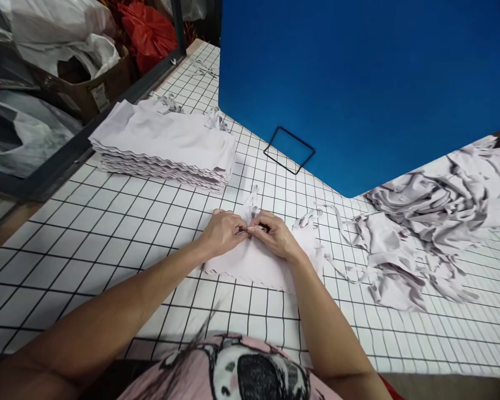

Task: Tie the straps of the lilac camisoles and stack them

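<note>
A pale, pinkish-white garment piece [254,266] with scalloped edges lies flat on the grid-patterned table [145,228] in front of me. My left hand [225,230] pinches its upper edge, fingers curled together. Close beside it, almost touching, my right hand [273,230] grips the same edge between thumb and fingers. Thin grey-white straps [253,203] stick up just beyond my fingertips. What exactly sits between the fingers is partly hidden. A neat stack of similar folded pieces [162,144] stands to the far left of my hands.
A large heap of crumpled pale pieces [450,194] lies on the right, with loose ones [391,261] nearer me. A blue panel [358,83] covers the back of the table. A thin black rectangular outline [289,150] overlaps its edge. Bags and a cardboard box [87,91] stand beyond the left edge.
</note>
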The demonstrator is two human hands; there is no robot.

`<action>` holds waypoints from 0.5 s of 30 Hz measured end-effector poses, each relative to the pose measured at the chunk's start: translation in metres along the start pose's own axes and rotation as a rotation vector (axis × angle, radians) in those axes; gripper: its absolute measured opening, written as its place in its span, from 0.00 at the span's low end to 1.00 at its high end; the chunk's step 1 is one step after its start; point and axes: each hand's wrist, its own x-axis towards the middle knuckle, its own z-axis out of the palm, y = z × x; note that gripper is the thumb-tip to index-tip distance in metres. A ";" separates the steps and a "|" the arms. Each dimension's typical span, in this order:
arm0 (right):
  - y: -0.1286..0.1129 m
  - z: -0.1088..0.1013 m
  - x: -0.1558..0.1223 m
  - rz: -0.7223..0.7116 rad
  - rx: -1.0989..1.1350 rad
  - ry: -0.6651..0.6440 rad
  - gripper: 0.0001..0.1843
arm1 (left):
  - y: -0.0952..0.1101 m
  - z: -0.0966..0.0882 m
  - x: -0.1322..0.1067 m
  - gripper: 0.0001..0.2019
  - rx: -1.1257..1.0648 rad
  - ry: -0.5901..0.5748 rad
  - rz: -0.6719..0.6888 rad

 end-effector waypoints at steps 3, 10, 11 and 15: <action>-0.001 -0.002 0.000 0.000 -0.010 -0.015 0.10 | 0.000 0.000 0.000 0.16 -0.004 -0.005 -0.005; -0.002 -0.003 0.000 -0.006 -0.032 -0.038 0.10 | 0.003 -0.003 0.000 0.14 -0.018 -0.001 -0.013; -0.002 -0.003 0.000 -0.006 -0.035 -0.042 0.10 | 0.003 -0.003 0.000 0.14 -0.018 -0.002 -0.016; -0.002 -0.006 -0.001 -0.014 -0.049 -0.061 0.09 | 0.002 -0.003 0.000 0.11 -0.027 -0.011 -0.015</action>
